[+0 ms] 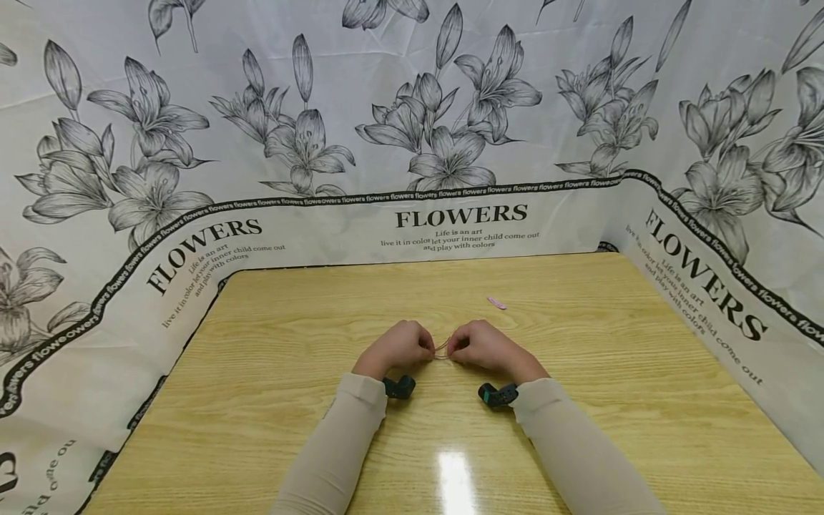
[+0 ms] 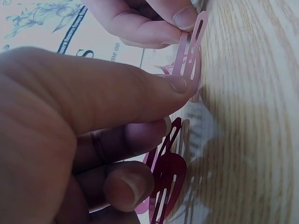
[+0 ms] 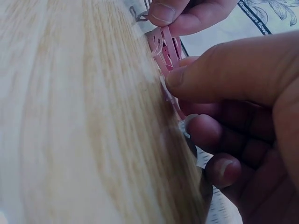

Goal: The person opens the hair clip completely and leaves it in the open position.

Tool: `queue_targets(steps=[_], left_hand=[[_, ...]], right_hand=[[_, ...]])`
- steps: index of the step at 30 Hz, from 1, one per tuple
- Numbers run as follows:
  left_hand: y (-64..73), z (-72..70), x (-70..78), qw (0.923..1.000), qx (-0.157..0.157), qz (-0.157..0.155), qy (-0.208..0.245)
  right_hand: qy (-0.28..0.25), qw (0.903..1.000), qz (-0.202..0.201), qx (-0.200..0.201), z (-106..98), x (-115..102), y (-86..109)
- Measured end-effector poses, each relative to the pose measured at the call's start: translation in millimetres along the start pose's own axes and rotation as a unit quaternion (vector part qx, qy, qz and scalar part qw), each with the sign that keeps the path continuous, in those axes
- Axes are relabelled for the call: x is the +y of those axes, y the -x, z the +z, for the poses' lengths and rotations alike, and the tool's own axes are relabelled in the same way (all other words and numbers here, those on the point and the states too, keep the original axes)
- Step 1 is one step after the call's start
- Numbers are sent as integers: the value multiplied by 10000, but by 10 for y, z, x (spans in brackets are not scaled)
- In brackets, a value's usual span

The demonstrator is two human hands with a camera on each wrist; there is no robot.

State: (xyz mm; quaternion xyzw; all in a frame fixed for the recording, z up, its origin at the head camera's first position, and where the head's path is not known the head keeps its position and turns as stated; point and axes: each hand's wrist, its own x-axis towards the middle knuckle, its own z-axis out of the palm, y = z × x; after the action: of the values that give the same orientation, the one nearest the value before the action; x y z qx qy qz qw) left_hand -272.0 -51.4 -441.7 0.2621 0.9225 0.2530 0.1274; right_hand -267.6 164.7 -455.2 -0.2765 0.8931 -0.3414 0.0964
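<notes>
Between the two hands is a pink snap hair clip (image 2: 189,56), open so that its slotted parts stand apart. My left hand (image 1: 407,345) pinches one end between thumb and fingers. The other end is pinched by my right hand (image 1: 484,345), close to the tabletop. Below the left fingertips, a dark red snap clip (image 2: 169,175) shows in the left wrist view; I cannot tell whether it lies on the table or touches the fingers. More reddish clip parts (image 3: 161,63) show behind the held clip in the right wrist view.
A pink clip (image 1: 496,303) lies on the wooden table (image 1: 290,322) beyond the right hand. Flower-printed cloth (image 1: 322,229) stands as a wall at the back and both sides. Dark wrist devices (image 1: 497,395) sit on both wrists.
</notes>
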Motion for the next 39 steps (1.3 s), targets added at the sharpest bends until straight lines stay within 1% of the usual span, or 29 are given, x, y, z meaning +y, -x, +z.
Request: queue_targets(steps=[16,29,36,39], left_hand=[[1,-5,-3,10000,44,-63,-32],[22,-15,2,9999,68,-75,100],[24,-14,-7,9997,202,8,-141],[28,-22,-5,9996,239,3,-120]], right_hand=[[55,10000,-33,27,2,-12,4],[33,10000,28,42,-2,-19,12],[-41,9997,230,73,1,-30,16],[-54,9996,254,86,2,-19,10]])
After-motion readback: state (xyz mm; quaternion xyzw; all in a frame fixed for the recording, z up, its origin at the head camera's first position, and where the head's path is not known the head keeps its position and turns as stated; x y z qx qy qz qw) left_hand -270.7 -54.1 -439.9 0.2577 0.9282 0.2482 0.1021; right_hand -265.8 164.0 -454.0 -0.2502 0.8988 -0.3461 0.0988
